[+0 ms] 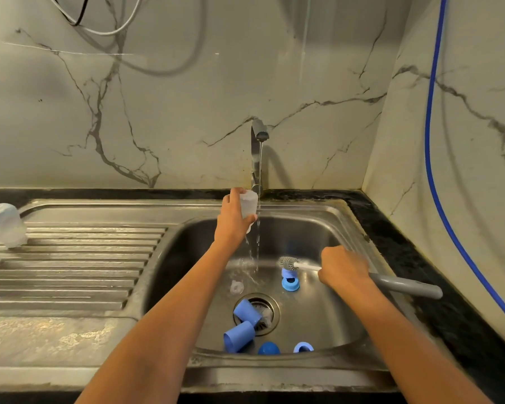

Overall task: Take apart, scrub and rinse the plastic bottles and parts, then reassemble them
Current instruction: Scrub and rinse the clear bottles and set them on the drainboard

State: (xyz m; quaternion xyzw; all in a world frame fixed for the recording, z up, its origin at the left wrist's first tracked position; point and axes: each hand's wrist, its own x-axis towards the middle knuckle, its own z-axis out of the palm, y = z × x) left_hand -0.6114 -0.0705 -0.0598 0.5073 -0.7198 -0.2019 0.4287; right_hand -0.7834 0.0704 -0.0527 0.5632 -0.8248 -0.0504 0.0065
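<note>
My left hand (231, 220) grips a clear plastic bottle (249, 205) and holds it beside the water stream falling from the tap (258, 135). My right hand (343, 268) is shut on the grey handle of a bottle brush (289, 263), whose bristled head points left over the basin. In the steel sink (327, 322) lie two blue caps (244, 325) by the drain, a blue ring (290, 282) under the brush head, a blue dome (268, 348), another blue ring (303, 347) at the near wall, and a small clear part (236, 287).
Clear plastic containers (0, 225) stand upside down on the ribbed drainboard (85, 269) at the left. A black counter (420, 258) runs along the right of the sink. A blue hose (432, 158) hangs down the marble wall at the right; cables hang at top left.
</note>
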